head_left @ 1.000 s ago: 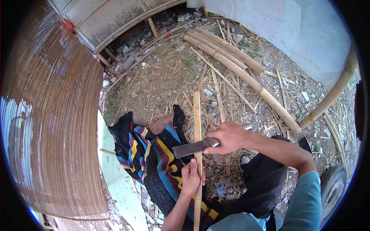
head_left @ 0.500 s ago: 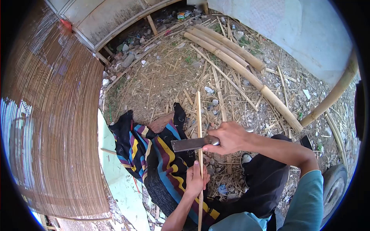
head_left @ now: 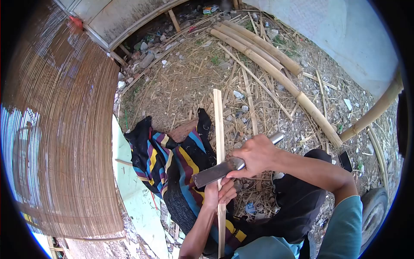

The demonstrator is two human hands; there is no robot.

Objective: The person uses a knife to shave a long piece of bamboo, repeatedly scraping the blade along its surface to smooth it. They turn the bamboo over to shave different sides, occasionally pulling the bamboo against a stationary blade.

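Right grip [head_left: 255, 156] partly hides the knife handle [head_left: 277, 137].

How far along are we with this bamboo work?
Done, by the look of it: some splitting, as loose slats litter the ground. In hand: the left hand grips a bamboo strip while the right hand holds a broad blade across it. Left, probably: finishing this strip, and perhaps the thick bamboo poles lying beyond. I can't tell how many are needed.

The rumpled cloth [head_left: 172, 162] is black (mostly), striped in yellow, blue, maroon and cream; the sleeve [head_left: 340, 224] is teal.
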